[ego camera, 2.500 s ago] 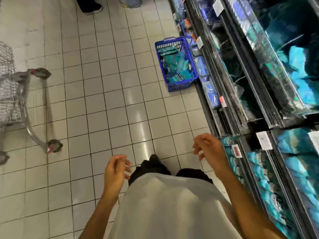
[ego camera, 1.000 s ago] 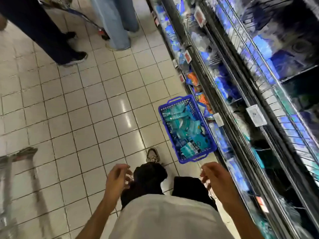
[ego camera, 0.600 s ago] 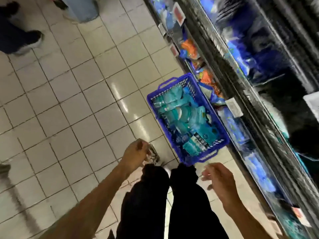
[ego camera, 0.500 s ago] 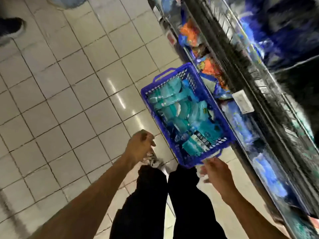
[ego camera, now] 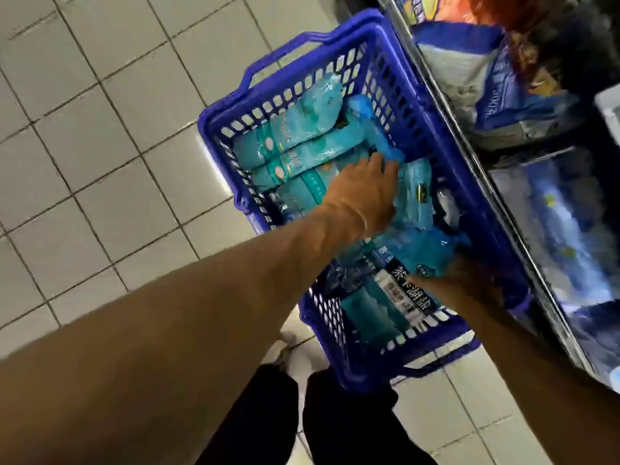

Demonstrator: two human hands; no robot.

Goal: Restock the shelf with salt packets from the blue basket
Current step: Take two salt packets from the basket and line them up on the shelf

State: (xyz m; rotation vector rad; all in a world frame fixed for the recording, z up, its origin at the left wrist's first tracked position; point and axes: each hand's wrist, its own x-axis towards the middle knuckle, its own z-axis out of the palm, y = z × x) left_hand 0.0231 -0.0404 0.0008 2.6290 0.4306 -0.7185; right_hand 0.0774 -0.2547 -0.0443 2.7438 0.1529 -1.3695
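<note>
Change: both hands now down inside basket (ego camera: pixel 396 58); half a second back, above its rim.
Left hand (ego camera: pixel 362 193): fingers spread on teal packets (ego camera: pixel 295 139).
Right hand (ego camera: pixel 466 283): grip unclear, blurred.
Meaning: pickup starting; shelf (ego camera: pixel 523 182) just beside.

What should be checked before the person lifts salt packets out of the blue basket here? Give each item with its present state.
1. Both hands inside the blue basket: ok. The left hand and the right hand are both down among the packets.
2. Left hand has a firm hold on a packet: cannot tell. It lies on the teal salt packets; its fingertips are hidden.
3. Right hand has a firm hold: cannot tell. It is at a dark-labelled packet, blurred.
4. Basket stocked: ok, many packets inside.
5. Basket beside the shelf: ok, its right wall runs along the shelf edge.
6. Free slot on the shelf: cannot tell, shelf is blurred.
</note>
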